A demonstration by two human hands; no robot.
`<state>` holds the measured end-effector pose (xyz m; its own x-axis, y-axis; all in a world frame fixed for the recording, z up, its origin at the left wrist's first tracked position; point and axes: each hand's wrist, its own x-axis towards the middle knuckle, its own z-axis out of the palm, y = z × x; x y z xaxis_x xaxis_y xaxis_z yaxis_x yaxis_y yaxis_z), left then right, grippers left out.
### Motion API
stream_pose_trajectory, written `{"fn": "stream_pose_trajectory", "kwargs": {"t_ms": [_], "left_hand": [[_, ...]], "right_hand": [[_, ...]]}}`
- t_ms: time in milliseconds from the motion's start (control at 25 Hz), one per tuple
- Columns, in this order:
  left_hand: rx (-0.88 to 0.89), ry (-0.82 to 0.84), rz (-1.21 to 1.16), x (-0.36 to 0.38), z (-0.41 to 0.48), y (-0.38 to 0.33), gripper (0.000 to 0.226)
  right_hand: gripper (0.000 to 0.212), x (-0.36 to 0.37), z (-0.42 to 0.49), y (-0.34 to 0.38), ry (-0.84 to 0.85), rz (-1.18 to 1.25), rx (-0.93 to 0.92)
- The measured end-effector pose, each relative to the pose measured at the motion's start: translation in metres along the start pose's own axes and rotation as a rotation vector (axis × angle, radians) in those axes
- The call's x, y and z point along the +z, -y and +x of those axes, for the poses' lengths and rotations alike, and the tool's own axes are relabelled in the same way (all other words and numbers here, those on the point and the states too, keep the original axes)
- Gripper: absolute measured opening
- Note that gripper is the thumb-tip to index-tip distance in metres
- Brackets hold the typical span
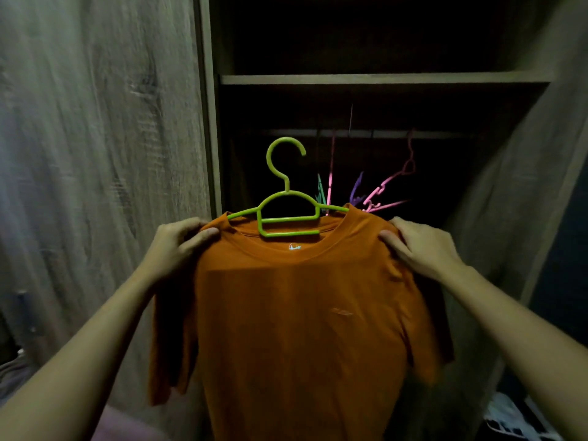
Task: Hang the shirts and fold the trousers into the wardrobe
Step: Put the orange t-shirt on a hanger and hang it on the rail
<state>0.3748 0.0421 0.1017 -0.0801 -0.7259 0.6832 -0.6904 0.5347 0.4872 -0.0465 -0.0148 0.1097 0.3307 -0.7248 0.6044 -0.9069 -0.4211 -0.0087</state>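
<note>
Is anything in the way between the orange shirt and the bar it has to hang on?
Nothing blocks it. The orange shirt on its green hanger, held by the left hand and right hand, faces the open wardrobe. The rail has free space on its left; the pink hangers hang further right.

Single head view, facing forward, slightly down, sitting close before open wardrobe [381, 79], looking into its dark interior.

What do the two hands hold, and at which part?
Both hold the orange cotton T-shirt on its green plastic hanger: left hand at one shoulder, right hand at the other.
</note>
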Motion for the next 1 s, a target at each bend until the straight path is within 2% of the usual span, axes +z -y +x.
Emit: {"fn": "stream_pose_trajectory", "kwargs": {"t_ms": [80, 160, 240, 320, 400, 520, 600, 680, 720, 760, 800, 840, 880, 920, 1000], "left_hand": [[0.018, 0.033, -0.073, 0.006, 0.001, -0.006, 0.009], [0.043, 0.077, -0.141, 0.008, 0.002, -0.012, 0.021], [0.037, 0.102, -0.179, 0.008, 0.004, -0.014, 0.03], [0.003, 0.108, -0.135, 0.006, 0.003, -0.01, 0.03], [-0.102, 0.095, -0.145, 0.008, -0.003, -0.001, 0.03], [-0.335, 0.151, -0.229, 0.013, -0.017, 0.015, 0.049], [-0.44, 0.269, 0.006, 0.006, -0.023, 0.033, 0.048], [-0.523, 0.441, 0.294, -0.009, -0.023, 0.046, 0.035], [-0.534, 0.468, 0.369, -0.015, -0.019, 0.047, 0.027], [-0.517, 0.444, 0.386, -0.021, -0.013, 0.04, 0.034], [-0.484, 0.356, 0.259, -0.026, -0.004, 0.029, 0.044], [-0.445, 0.245, 0.01, -0.028, 0.002, 0.01, 0.05], [-0.389, 0.203, -0.214, -0.029, 0.007, -0.01, 0.051], [-0.346, 0.236, -0.31, -0.029, 0.013, -0.028, 0.05], [-0.255, 0.422, -0.139, -0.025, 0.016, -0.051, 0.037]], "right_hand": [[0.064, -0.002, 0.004, 0.01, -0.079, -0.041, -0.075], [0.053, -0.003, 0.008, 0.018, -0.078, 0.078, -0.112], [0.042, -0.003, 0.008, 0.022, -0.076, 0.29, -0.049], [0.038, -0.003, 0.009, 0.022, -0.131, 0.405, 0.028], [0.036, -0.005, 0.01, 0.021, -0.16, 0.413, 0.063], [0.029, -0.012, 0.013, 0.012, -0.183, 0.452, 0.146], [0.024, -0.018, 0.016, 0.001, -0.196, 0.45, 0.211], [0.02, -0.022, 0.013, -0.009, -0.165, 0.432, 0.245], [0.02, -0.023, 0.012, -0.012, -0.144, 0.432, 0.243], [0.021, -0.023, 0.011, -0.01, -0.129, 0.441, 0.231], [0.021, -0.023, 0.011, -0.006, -0.122, 0.448, 0.214], [0.023, -0.022, 0.012, 0.001, -0.118, 0.446, 0.19], [0.025, -0.02, 0.012, 0.007, -0.115, 0.44, 0.169], [0.027, -0.018, 0.014, 0.012, -0.108, 0.44, 0.154], [0.024, -0.015, 0.018, 0.019, -0.071, 0.476, 0.139]]}}
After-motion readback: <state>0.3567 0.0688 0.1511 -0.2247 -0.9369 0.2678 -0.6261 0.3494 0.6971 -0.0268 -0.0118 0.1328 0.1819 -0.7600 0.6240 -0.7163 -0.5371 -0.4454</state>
